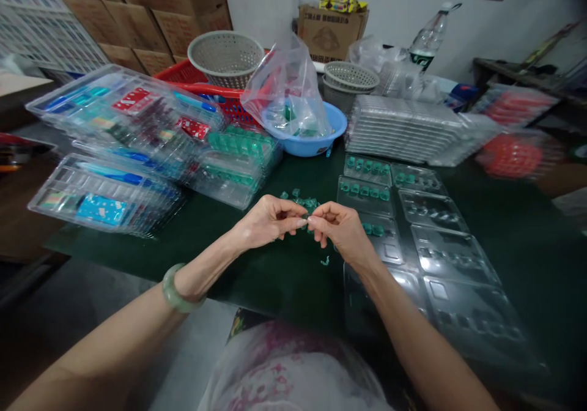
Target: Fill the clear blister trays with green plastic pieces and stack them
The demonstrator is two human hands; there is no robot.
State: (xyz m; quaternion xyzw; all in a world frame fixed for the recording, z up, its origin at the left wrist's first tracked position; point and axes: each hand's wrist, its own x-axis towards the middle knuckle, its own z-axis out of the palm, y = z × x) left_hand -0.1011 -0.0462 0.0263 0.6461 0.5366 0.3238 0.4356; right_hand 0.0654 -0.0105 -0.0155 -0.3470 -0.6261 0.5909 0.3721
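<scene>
My left hand (274, 219) and my right hand (336, 225) meet at the fingertips over the dark green table (284, 295). Both are closed in a pinch; whatever lies between the fingertips is too small to make out. Just behind them is a small pile of green translucent pieces (308, 203). A loose scrap (325, 261) lies in front of my right hand. To the right stand two columns of clear plastic trays (389, 249), some with green pieces in their slots.
Filled clear cases (151, 200) are stacked at the left. Behind are a blue basin (337, 123) holding a plastic bag, a red basket (233, 108), grey baskets (224, 56), stacked empty trays (403, 129) and a bottle (428, 38). Cardboard boxes (137, 25) stand at the back left.
</scene>
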